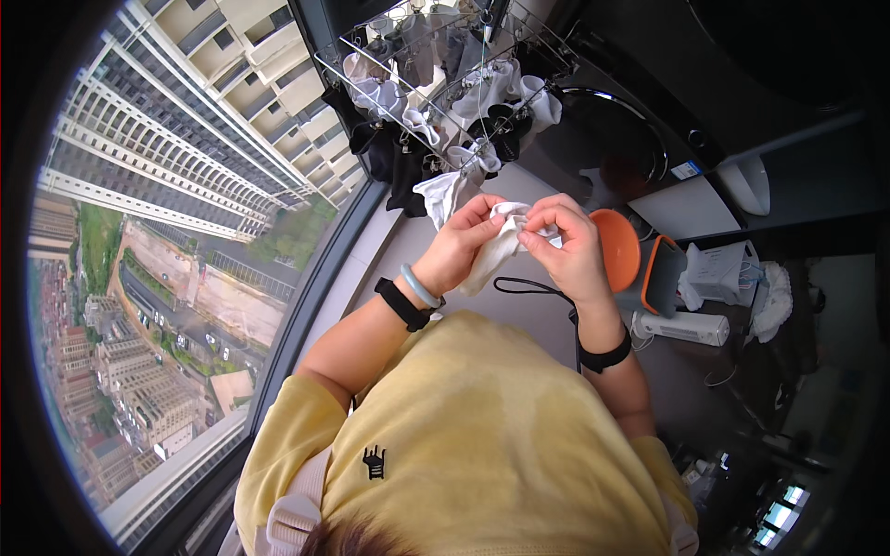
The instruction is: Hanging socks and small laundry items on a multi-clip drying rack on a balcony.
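Note:
Between my two hands is a white sock (pixel 491 258), bunched at the top, with its lower end hanging toward my shirt. My left hand (pixel 467 240) pinches it from the left; a pale bangle and a black band circle that wrist. My right hand (pixel 567 243) grips the bunched part with thumb and fingertips. Just beyond my hands hangs a wire drying rack (pixel 417 90) with clips, full of socks. Nearest on it is another white sock (pixel 445 194), partly behind my left hand. Black socks (pixel 407 163) hang at its left side.
A large window (pixel 278 368) runs along my left, with tall buildings outside. Right of my hands stand an orange basin (pixel 616 250), a grey bin with an orange rim (pixel 660 278), a white basket (pixel 719 271) and a white appliance (pixel 685 328). A front-loading washing machine (pixel 605 139) is at upper right.

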The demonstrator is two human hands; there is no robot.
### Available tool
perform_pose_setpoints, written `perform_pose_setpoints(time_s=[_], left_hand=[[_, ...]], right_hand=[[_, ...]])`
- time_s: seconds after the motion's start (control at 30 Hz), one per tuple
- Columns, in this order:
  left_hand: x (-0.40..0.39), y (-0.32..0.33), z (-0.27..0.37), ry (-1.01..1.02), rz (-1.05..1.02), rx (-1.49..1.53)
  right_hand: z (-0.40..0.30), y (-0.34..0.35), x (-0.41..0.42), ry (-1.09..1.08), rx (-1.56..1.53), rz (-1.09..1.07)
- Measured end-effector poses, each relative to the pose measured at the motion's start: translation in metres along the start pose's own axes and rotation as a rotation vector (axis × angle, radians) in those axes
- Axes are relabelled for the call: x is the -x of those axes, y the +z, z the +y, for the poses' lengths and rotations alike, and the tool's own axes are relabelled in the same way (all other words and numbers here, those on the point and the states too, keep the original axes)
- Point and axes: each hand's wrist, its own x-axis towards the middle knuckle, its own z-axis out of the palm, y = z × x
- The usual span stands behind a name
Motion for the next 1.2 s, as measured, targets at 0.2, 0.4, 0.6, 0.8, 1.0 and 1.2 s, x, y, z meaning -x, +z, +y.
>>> perform_pose_setpoints(time_s=[0.2,0.4,0.6,0.8,1.0,1.2], left_hand=[[-0.008,-0.009,-0.001,0.031,0.005,-0.182],[-0.019,-0.007,0.020,-0.115,-0.003,-0.114],[-0.035,0.012,0.004,-0.386,-0.070,-0.128],[-0.041,0.024,-0.008,-0.463,-0.147,-0.066],[-0.044,0.008,-0.025,0.006,0.054,-0.555],[-0.033,0.013,-0.014,0.327,-0.055,-1.312]], right_hand=[[0.008,-0.001,0.007,0.149,-0.244,0.069],[-0.001,-0.030,0.015,0.277,0.101,-0.126],[-0.013,-0.043,0.015,0.127,0.144,-0.264],[-0.006,-0.039,0.015,0.059,0.118,-0.128],[0.008,-0.040,0.016,0.141,0.251,-0.065],[0.024,-0.032,0.014,0.241,0.265,-0.023]])
